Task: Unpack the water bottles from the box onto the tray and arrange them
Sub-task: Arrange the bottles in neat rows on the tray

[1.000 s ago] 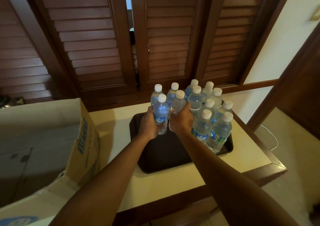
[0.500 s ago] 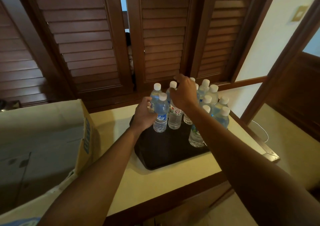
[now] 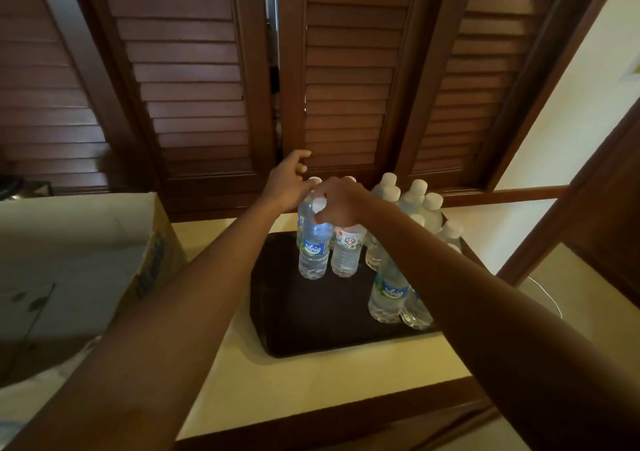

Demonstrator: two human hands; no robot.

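Reaching over a dark tray (image 3: 311,329) on a cream-topped counter (image 3: 311,391), both bare arms extend toward a cluster of clear water bottles standing upright on the tray's far and right parts

Left hand (image 3: 287,184): raised above the bottle tops at the far left of the cluster, fingers loosely curled and spread, nothing plainly held; whether a fingertip touches the white cap (image 3: 315,181) just below it cannot be told

Right hand (image 3: 341,205): lowered over the tops of the front bottles, fingers curled down around the neck area; it covers the top of the bottle with the red-and-white label (image 3: 346,253), and a white cap shows at its fingertips. Grip appears closed on that bottle's top, though exact contact is hidden by the hand

Blue-labelled bottle (image 3: 313,250) stands just beside the red-labelled one, touching or nearly so. Another blue-labelled bottle (image 3: 389,291) stands at the tray's right edge, partly behind the right forearm. More white-capped bottles (image 3: 415,194) crowd the far right corner

Open cardboard box (image 3: 86,260) sits on the left, beside the tray. Brown louvred shutters (image 3: 194,87) behind the counter
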